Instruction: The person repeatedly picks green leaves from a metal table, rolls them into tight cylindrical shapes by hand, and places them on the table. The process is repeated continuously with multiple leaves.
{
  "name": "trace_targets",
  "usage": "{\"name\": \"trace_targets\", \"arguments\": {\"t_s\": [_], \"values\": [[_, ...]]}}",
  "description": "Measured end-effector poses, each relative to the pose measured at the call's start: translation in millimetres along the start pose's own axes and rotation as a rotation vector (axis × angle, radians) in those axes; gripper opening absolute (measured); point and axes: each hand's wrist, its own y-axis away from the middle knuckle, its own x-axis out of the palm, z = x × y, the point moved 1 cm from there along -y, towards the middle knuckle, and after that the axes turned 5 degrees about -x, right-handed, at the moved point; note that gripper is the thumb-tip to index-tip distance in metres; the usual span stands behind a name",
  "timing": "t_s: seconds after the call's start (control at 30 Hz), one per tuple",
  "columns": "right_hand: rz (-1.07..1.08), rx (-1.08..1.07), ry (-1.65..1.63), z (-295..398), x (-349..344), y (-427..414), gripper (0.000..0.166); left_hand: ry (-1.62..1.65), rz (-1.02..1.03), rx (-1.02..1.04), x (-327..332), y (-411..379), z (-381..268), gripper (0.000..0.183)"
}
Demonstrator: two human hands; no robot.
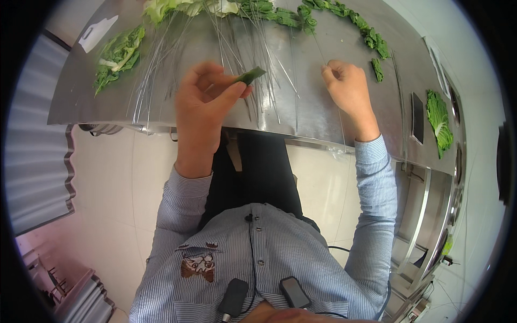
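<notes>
My left hand (pixel 214 93) pinches a small rolled green leaf (pixel 252 75) between thumb and fingers above the steel table (pixel 315 117). To its right, my right hand (pixel 343 78) is closed around a thin metal skewer (pixel 320 50), whose far end meets a rolled leaf (pixel 309 24). Many loose metal skewers (pixel 149 84) lie fanned on the table, some beneath my left hand. A curved row of rolled leaves (pixel 363 32) runs along the far right, and one separate roll (pixel 377 70) lies near my right hand.
Loose leaves (pixel 121 52) lie at the left near a white plastic piece (pixel 98 33). Paler leaves (pixel 173 8) are at the far edge. At the right are long skewers (pixel 400 97), a dark flat phone-like object (pixel 417 118) and a cabbage-like leaf (pixel 440 123).
</notes>
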Motion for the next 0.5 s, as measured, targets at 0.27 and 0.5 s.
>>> {"name": "trace_targets", "arguments": {"t_s": [0.27,0.5], "values": [[-0.163,-0.069,0.114,-1,14,-22,0.02,-0.026,0.034,-0.003,7,-2,1,0.028],[0.098,0.001,0.204,11,28,-43,0.042,-0.073,0.034,-0.038,0,3,5,0.027]]}}
